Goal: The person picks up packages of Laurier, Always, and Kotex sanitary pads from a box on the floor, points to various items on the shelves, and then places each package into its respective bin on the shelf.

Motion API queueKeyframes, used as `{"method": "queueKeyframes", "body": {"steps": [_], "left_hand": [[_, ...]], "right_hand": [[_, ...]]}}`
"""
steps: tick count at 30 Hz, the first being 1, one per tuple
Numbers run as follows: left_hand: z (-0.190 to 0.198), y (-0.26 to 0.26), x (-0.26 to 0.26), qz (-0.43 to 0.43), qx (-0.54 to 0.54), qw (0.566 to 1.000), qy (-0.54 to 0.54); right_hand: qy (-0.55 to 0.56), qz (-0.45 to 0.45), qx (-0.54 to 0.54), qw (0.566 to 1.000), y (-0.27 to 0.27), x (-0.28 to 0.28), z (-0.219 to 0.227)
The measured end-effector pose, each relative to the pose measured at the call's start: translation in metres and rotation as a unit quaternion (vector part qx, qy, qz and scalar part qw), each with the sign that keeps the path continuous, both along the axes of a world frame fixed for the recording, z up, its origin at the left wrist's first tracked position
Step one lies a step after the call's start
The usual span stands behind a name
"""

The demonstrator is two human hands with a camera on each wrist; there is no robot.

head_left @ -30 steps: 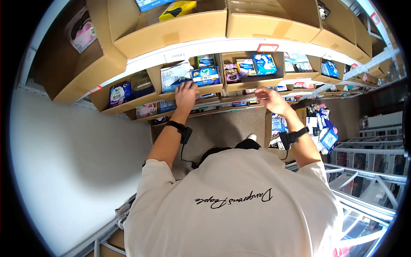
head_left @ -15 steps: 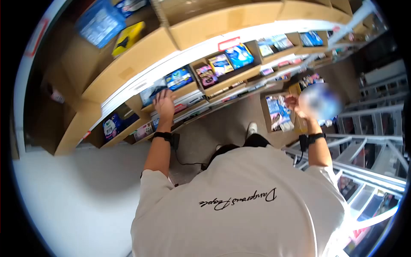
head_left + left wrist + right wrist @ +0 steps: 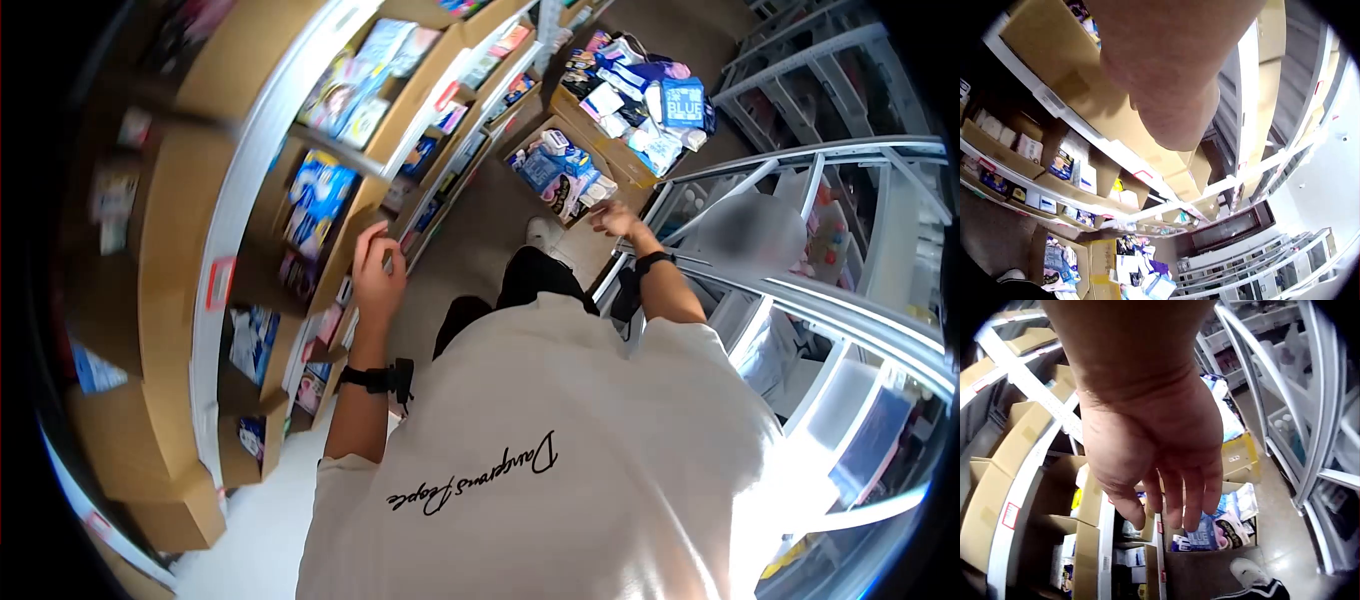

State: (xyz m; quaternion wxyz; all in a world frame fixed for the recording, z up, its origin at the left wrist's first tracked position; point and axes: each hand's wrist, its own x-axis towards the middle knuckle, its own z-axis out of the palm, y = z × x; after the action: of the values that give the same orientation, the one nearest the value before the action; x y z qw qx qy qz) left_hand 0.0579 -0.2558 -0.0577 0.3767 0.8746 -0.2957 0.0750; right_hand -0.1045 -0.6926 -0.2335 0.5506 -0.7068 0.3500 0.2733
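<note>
Head view, left hand: the left hand (image 3: 377, 278) is raised at the front edge of a cardboard shelf tray (image 3: 345, 255), fingers loosely bent and touching or just short of the cardboard; I cannot tell which, and nothing shows in the grasp.
Head view, beyond the left fingers: a blue and white pack (image 3: 318, 203) stands in that tray, just past the fingertips.
Head view, right hand: the right hand (image 3: 615, 217) is stretched out over the floor, fingers relaxed and apart, holding nothing.
Head view, beyond the right hand: an open carton of blue and pink packs (image 3: 560, 172) sits on the floor just past the fingertips; a second carton holding a pack marked BLUE (image 3: 684, 102) lies farther out.
Head view, beside the right arm: a white metal rack (image 3: 800, 190) runs along the outer side of the forearm.
Left wrist view: only the heel of the left hand (image 3: 1172, 75) shows, close and blurred; its fingers are out of sight. Rows of cardboard shelf boxes (image 3: 1054, 162) lie beyond it.
Right wrist view: the right hand (image 3: 1160, 456) hangs with fingers (image 3: 1191, 500) straight, slightly spread, and empty. The carton of packs (image 3: 1216, 528) lies directly beyond the fingertips, well apart from them; a shoe (image 3: 1247, 572) shows nearer the wrist side.
</note>
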Motion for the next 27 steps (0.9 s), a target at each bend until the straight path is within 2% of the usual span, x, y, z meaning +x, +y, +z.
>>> {"method": "queueKeyframes", "body": {"steps": [1,2,4,6,8,10,12,14,15,17,18,19,20,21,22,23,24,26,27], "left_hand": [[-0.002,-0.021,0.008,-0.025,0.012,1.0,0.011],[-0.006,-0.043,0.016,-0.05,0.023,0.998,0.021],[-0.021,-0.083,0.028,-0.062,0.027,0.997,0.041],[-0.036,-0.124,0.039,-0.057,0.032,0.987,0.146],[-0.054,-0.161,0.047,-0.084,0.041,0.983,0.156],[-0.081,-0.195,0.053,-0.067,0.063,0.959,0.268],[-0.104,-0.225,0.055,-0.072,0.069,0.945,0.31],[-0.129,-0.249,0.061,-0.077,0.04,0.925,0.37],[-0.144,-0.255,0.064,-0.085,0.023,0.91,0.405],[-0.18,-0.259,0.066,-0.071,-0.004,0.893,0.444],[-0.197,-0.257,0.066,-0.054,-0.037,0.875,0.479],[-0.214,-0.252,0.065,-0.029,-0.028,0.867,0.497],[-0.226,-0.249,0.064,-0.024,-0.021,0.865,0.501],[-0.236,-0.247,0.062,0.01,-0.021,0.846,0.533],[-0.244,-0.246,0.06,0.045,-0.021,0.826,0.561],[-0.252,-0.244,0.056,0.089,-0.006,0.814,0.574],[-0.259,-0.241,0.055,0.094,0.0,0.814,0.573],[-0.273,-0.236,0.054,0.119,-0.002,0.787,0.605],[-0.278,-0.235,0.055,0.121,0.007,0.788,0.604]], "right_hand": [[0.023,0.02,0.013,0.999,-0.007,0.001,-0.018],[0.032,-0.004,0.01,0.999,-0.014,-0.003,-0.034],[0.006,-0.08,0.08,0.994,-0.03,-0.015,-0.117],[0.012,-0.128,0.073,0.989,-0.033,-0.012,-0.145],[0.006,-0.105,0.003,0.994,-0.038,-0.002,-0.176],[0.023,-0.085,-0.041,0.995,-0.046,0.01,-0.224],[0.037,-0.096,-0.01,0.995,-0.055,0.025,-0.263],[0.002,-0.056,-0.131,0.99,-0.061,0.045,-0.289],[0.048,-0.134,-0.099,0.985,-0.066,0.06,-0.28],[0.039,-0.158,-0.076,0.984,-0.083,0.094,-0.261],[0.025,-0.179,-0.058,0.982,-0.086,0.103,-0.27],[0.032,-0.179,-0.051,0.982,-0.081,0.102,-0.319],[0.017,-0.205,-0.089,0.975,-0.071,0.1,-0.389],[0.0,-0.23,-0.128,0.965,-0.062,0.101,-0.436],[0.032,-0.266,-0.12,0.956,-0.065,0.116,-0.439],[0.01,-0.293,-0.084,0.952,-0.068,0.128,-0.44],[-0.012,-0.321,-0.05,0.946,-0.071,0.135,-0.455],[-0.008,-0.316,-0.115,0.942,-0.066,0.144,-0.51],[0.007,-0.318,-0.144,0.937,-0.067,0.151,-0.529]]}}
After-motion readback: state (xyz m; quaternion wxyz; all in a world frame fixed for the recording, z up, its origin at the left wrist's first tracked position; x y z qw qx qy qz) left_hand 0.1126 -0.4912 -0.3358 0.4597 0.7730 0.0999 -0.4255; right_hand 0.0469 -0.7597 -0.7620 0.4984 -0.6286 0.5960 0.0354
